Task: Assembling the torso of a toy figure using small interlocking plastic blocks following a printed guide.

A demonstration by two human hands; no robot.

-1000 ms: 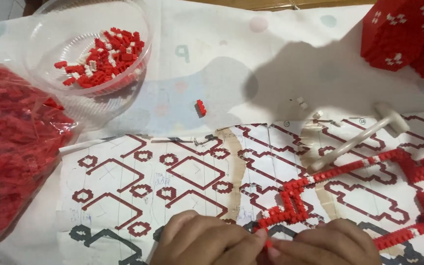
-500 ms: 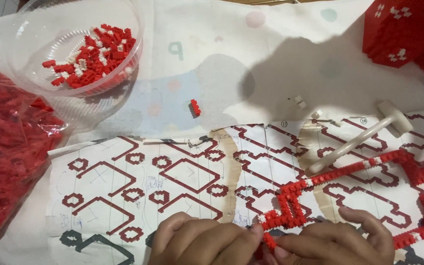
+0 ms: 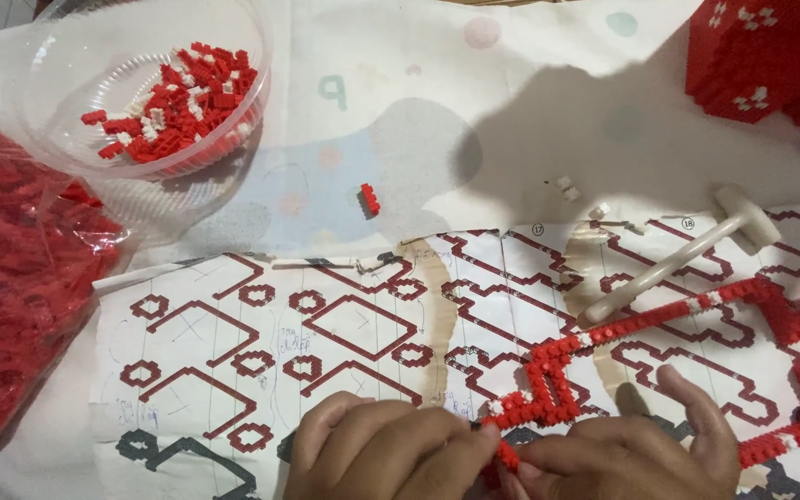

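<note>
A long zigzag chain of small red and white bricks lies across a printed pattern sheet at the lower right. My left hand and my right hand meet at the bottom edge and pinch the chain's left end between their fingertips. One finger of the right hand sticks up. A single loose red brick sits on the cloth above the sheet.
A clear plastic bowl with several red and white bricks stands at the top left. A clear bag of red bricks fills the left side. A white plastic tool lies right of centre. Built red blocks stand at the top right.
The view has shifted slightly, so things sit lower and further right in the frame. The brick chain has been lifted and pulled toward my hands. My right hand's fingers have spread.
</note>
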